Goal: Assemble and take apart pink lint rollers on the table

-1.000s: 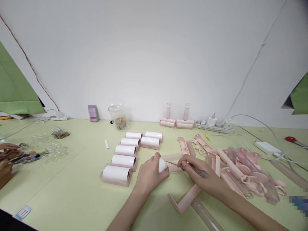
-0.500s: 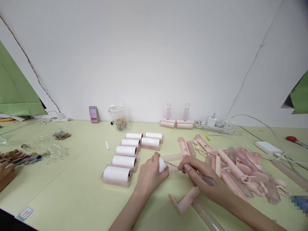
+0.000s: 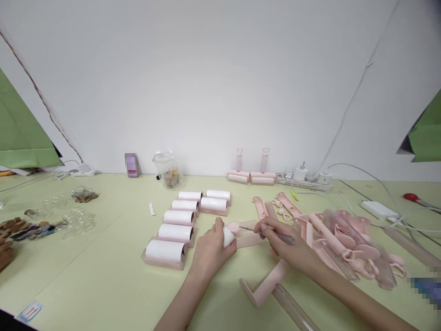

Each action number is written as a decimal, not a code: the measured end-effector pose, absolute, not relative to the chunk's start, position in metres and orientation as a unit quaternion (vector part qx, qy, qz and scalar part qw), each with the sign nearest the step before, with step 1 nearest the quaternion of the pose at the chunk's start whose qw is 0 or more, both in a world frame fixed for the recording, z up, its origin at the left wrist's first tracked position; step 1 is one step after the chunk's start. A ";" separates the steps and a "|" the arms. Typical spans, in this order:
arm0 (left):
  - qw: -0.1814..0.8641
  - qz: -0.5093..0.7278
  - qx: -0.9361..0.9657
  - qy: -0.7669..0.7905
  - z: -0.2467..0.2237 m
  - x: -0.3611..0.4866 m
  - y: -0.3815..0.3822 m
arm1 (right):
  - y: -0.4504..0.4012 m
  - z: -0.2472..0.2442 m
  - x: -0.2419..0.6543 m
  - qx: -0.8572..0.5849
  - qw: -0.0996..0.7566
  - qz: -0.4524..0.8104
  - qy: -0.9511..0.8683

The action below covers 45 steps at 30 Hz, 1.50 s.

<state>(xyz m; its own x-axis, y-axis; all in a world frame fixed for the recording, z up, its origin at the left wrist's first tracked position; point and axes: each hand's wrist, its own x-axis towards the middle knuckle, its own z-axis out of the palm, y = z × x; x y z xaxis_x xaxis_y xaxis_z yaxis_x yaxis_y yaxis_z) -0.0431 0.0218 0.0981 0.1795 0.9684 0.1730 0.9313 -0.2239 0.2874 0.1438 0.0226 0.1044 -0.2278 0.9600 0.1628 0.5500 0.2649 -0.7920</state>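
Observation:
My left hand (image 3: 212,246) is closed round a white roll (image 3: 228,236), whose end faces right. In my right hand (image 3: 284,239) is a thin metal tool (image 3: 248,229), its tip pointing left. A small round pink piece (image 3: 234,226) shows at the tip, just beyond the roll. Under and behind the hands lies a pale pink translucent case (image 3: 246,239). Nearer me rest a pink L-shaped handle part (image 3: 267,286) and a clear tube (image 3: 294,308).
Several white rolls in pink cases (image 3: 165,252) stand left of my hands. Pink parts (image 3: 344,243) are heaped at right. Two assembled rollers (image 3: 238,176) and a power strip (image 3: 317,185) line the wall. Another person's hand (image 3: 6,253) is at far left, by small brown pieces.
The tool's tip has come away from the roll's end, and the round pink piece now shows at it. My left hand with the roll has shifted slightly left and down.

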 end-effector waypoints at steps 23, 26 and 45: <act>0.229 0.463 0.678 0.523 0.106 -0.042 0.027 | 0.039 0.128 0.156 -0.526 0.394 0.331 -0.677; 0.281 0.480 0.700 0.448 0.112 -0.028 0.037 | 0.036 0.159 0.165 -0.495 0.516 0.301 -0.631; 0.412 0.466 0.717 0.316 0.087 0.010 0.059 | 0.048 0.145 0.139 -0.503 0.376 0.049 -0.777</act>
<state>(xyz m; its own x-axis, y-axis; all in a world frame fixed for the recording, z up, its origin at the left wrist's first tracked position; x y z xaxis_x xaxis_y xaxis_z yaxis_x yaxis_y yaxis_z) 0.0101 0.0592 0.0872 0.3666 0.8364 0.4074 0.0697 -0.4614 0.8845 0.1389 0.0482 0.1455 -0.2115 0.8177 0.5353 0.7443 0.4898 -0.4540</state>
